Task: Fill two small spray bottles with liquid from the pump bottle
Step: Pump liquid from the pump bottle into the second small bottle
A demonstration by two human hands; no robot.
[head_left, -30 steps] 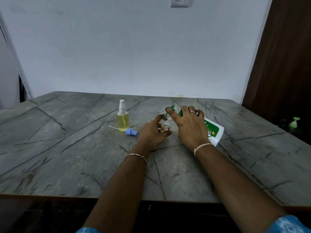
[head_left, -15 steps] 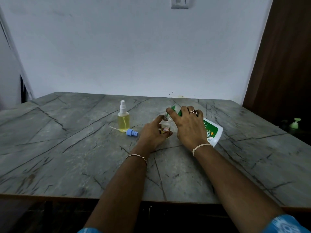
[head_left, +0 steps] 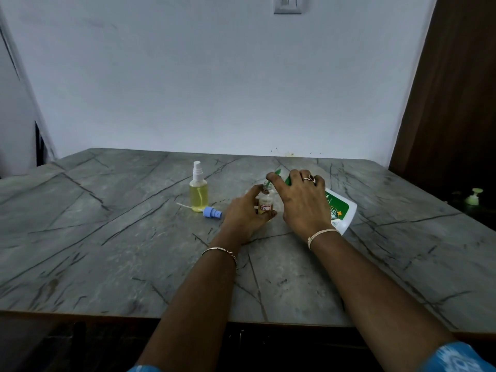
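First spray bottle (head_left: 198, 193) at 10 o'clock: full, capped. Left hand (head_left: 245, 213) grips second bottle (head_left: 265, 204), part-filled; right hand (head_left: 302, 202) clasps tilted pump bottle (head_left: 339, 210), nozzle at neck. Blue sprayer cap (head_left: 212, 212) still off.

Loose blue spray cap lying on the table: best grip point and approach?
Take the blue spray cap from above, pinching across its round collar. It lies on its side on the grey marble table, its thin white dip tube trailing left, too slender to hold. The yellow-filled spray bottle crowds the far side, so pinch left-right, not front-back.
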